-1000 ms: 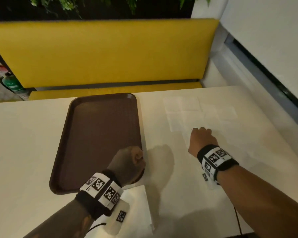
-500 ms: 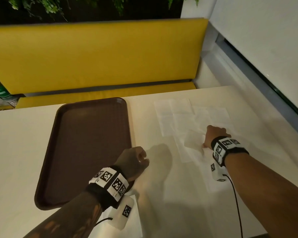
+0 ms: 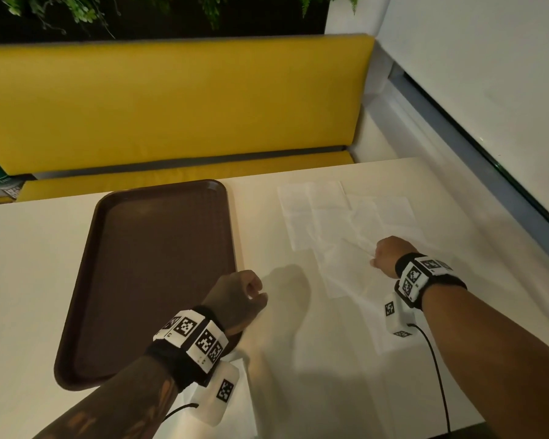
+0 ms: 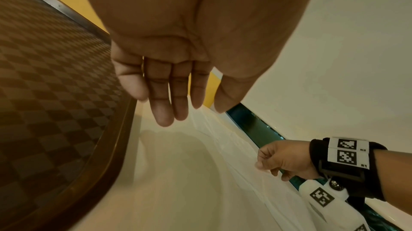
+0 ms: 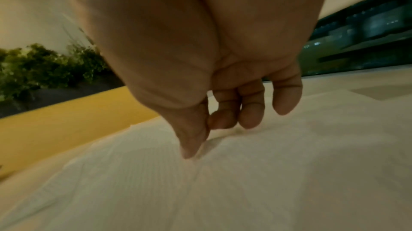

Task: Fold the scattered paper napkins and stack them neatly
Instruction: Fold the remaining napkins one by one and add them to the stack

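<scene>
Napkins [image 3: 346, 223] lie spread at two o'clock; right hand [image 3: 390, 255] pinches one, left hand [image 3: 235, 299] hangs relaxed, empty, beside the tray [image 3: 152, 264].

Thin paper napkins [image 3: 317, 213] — checker-textured tray [image 3: 159, 264]

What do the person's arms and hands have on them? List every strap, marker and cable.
Both forearms are bare, with no sleeves. The left hand and the right hand each sit ahead of a black wrist strap carrying white square tiles printed with black pixel-pattern markers. Under each wrist hangs a white camera block with its own marker, trailing a thin black cable. The left forearm shows dark tattoo patterns.
</scene>
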`<state>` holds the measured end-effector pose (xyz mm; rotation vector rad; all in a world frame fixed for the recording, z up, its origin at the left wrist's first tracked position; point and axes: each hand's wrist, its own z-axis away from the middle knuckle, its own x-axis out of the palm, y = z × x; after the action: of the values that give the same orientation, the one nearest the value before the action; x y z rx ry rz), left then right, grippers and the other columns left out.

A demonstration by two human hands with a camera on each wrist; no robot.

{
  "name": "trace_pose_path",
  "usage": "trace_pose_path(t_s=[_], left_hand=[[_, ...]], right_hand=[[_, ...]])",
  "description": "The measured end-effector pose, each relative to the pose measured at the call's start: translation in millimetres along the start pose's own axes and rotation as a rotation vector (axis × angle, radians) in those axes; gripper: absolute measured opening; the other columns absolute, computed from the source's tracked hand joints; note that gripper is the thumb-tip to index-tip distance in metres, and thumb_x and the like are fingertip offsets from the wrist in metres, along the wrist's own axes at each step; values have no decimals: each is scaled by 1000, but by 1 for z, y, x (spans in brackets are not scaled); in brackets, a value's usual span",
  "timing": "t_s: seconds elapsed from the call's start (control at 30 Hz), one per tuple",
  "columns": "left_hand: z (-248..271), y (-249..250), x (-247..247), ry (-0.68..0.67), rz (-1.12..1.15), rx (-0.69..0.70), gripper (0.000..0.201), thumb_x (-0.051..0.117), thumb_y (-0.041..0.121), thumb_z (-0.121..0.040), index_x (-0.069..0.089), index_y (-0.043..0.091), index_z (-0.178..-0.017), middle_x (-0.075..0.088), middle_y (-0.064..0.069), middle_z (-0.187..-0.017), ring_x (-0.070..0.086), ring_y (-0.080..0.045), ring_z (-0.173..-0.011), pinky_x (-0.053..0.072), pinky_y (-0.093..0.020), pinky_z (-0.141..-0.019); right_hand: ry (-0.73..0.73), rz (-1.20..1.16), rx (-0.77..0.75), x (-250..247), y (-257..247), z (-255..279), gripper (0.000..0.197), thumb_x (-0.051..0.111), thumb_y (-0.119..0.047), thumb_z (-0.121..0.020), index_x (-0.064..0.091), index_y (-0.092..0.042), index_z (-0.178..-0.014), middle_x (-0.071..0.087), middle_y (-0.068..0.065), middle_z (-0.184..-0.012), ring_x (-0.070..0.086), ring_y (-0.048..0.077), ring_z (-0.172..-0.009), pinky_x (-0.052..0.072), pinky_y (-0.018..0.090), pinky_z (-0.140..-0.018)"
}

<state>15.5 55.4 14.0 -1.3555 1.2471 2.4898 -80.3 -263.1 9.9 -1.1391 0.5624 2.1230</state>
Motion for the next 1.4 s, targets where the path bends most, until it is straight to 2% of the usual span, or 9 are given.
trace_pose_path(t_s=[0.13,0.33,0.6,0.67,0.77,0.93,1.07,1.23,1.4], left_hand=[[0,2,-2,16,12,12,11,61,30,-88,52,26,-91,50,19,-79,53,-2,-78,38,-11,-66],[0,9,2,-3,9,21,11,61,32,-88,55,24,-93,53,16,-82,54,-1,-77,39,-10,-65],[2,8,2,-8,4,14,15,61,32,-88,59,21,-97,56,14,-84,56,-3,-80,43,-15,-72],[2,11,2,-1,1,30,14,61,32,-88,59,20,-97,55,14,-83,55,-2,-78,40,-11,-67],[5,18,0,13,23,57,14,60,32,-89,60,21,-96,55,18,-80,57,-2,-78,38,-8,-63],[13,40,-15,53,158,138,34,64,50,-81,59,24,-103,61,17,-90,60,-1,-86,51,-16,-76],[23,63,-35,84,463,161,88,69,66,-65,36,24,-135,58,12,-122,58,-2,-110,53,-26,-88],[27,76,-51,155,941,166,82,77,21,-73,27,20,-138,74,-7,-95,72,-18,-90,59,-31,-74],[28,71,-58,271,917,169,67,67,7,-80,31,17,-135,76,6,-85,72,-13,-82,59,-26,-68]], right_hand=[[47,-219,-89,-7,7,6,23,58,-29,-95,57,-6,-100,60,10,-103,54,25,-91,40,29,-75],[23,35,36,10,4,8,71,76,-55,-72,49,-9,-120,60,8,-117,55,29,-112,47,38,-94],[26,-138,-42,2,8,15,54,63,-40,-91,54,-6,-132,59,11,-129,56,29,-118,44,33,-94],[43,-146,-109,-8,9,24,28,57,-38,-95,66,-13,-106,65,9,-107,59,30,-107,45,35,-86],[101,-207,-200,-26,8,44,42,55,-35,-96,43,-12,-62,45,6,-64,49,22,-63,36,31,-61],[226,-582,-479,-64,-9,103,48,58,-34,-95,41,3,-69,35,5,-61,36,15,-55,33,25,-55],[205,-918,-663,-74,-34,138,57,58,-42,-91,41,11,-75,35,19,-66,35,21,-62,34,24,-58],[149,-1142,-713,-64,-62,144,87,60,-71,-74,45,14,-85,44,37,-82,46,28,-71,41,44,-66],[80,-1200,-728,-54,-71,145,33,61,-25,-93,59,7,-101,68,23,-99,64,42,-95,53,56,-84]])
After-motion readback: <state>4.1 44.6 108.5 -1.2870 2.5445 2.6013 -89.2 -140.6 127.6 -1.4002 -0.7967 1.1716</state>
